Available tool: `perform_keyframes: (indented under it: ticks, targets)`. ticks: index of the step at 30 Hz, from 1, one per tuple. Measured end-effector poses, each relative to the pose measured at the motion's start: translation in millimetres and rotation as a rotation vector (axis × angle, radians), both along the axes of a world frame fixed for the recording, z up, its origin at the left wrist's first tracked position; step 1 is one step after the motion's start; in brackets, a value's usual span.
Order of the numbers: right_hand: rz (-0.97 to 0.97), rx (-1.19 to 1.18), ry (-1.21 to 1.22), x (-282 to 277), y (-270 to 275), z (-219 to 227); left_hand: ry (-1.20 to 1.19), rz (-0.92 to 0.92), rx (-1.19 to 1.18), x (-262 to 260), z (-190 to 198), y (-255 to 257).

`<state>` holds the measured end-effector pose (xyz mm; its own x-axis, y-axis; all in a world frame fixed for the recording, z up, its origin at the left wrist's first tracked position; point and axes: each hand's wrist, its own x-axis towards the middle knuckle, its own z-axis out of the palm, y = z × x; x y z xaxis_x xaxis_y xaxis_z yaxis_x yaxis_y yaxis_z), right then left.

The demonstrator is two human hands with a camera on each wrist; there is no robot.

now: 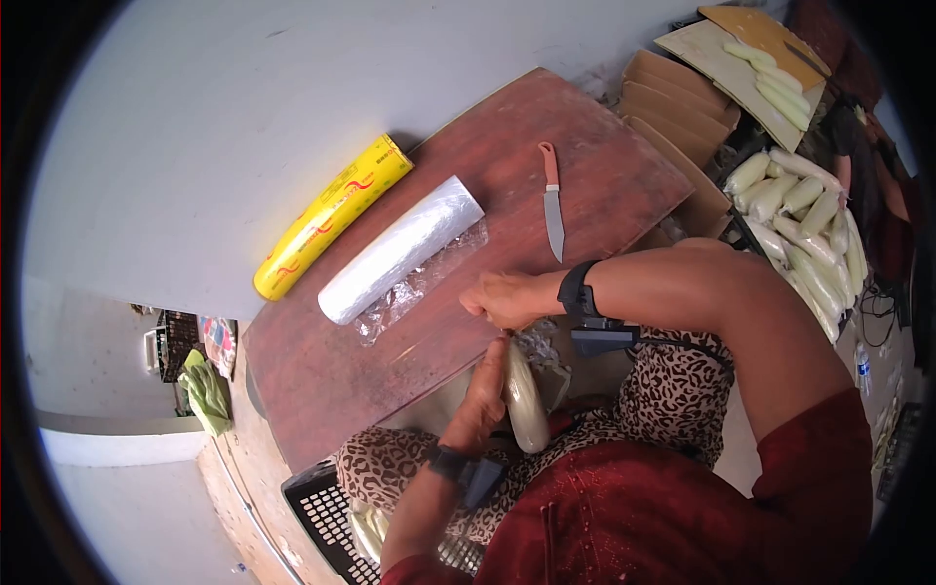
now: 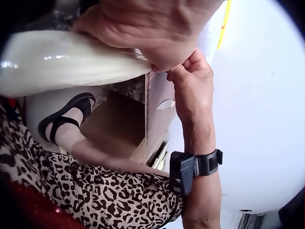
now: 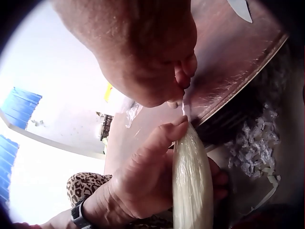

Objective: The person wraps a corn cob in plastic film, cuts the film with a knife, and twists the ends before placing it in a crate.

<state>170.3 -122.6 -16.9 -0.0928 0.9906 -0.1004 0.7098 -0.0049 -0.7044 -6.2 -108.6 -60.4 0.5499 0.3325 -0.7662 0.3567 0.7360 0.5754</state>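
A long pale vegetable (image 1: 527, 409) in tight clear film is held upright over the lap at the table's front edge. My left hand (image 1: 478, 400) grips it near its upper end, with the fingers round the far side in the right wrist view and the thumb at the tip. Just above, my right hand (image 1: 509, 298) pinches a thin twisted tail of film (image 3: 185, 107) that rises from that tip. In the left wrist view the wrapped vegetable (image 2: 71, 62) looks smooth and shiny, and the right fingertips meet the tip beside the left hand.
On the red-brown table (image 1: 468, 302) lie a clear film roll (image 1: 402, 251) with a loose sheet, a yellow printed roll (image 1: 333, 216) and a knife (image 1: 552, 210). Several wrapped vegetables (image 1: 799, 205) are piled at right. A black crate (image 1: 327, 517) stands by the legs. Film scraps (image 3: 255, 148) lie below.
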Motion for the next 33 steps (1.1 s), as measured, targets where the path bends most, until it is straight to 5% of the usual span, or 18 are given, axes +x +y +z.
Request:
perform_keyframes:
  ticks: [11, 14, 23, 33]
  targets:
    - [0.045, 0.097, -0.019, 4.9, -5.5, 5.3, 0.073, 0.015, -0.097, 3.8, 3.3, 3.0]
    - [-0.044, -0.038, 0.103, 11.5, -4.5, 14.4, 0.072, 0.013, -0.077, 2.1, -7.9, 5.4]
    - [-0.294, 0.097, -0.613, 116.5, -15.8, 32.3, 0.076, 0.008, -0.047, 4.5, 5.4, 2.5]
    - [-0.226, 0.031, -0.875, 149.5, -44.5, 12.5, 0.017, -0.048, -0.011, 1.5, 7.5, 5.4]
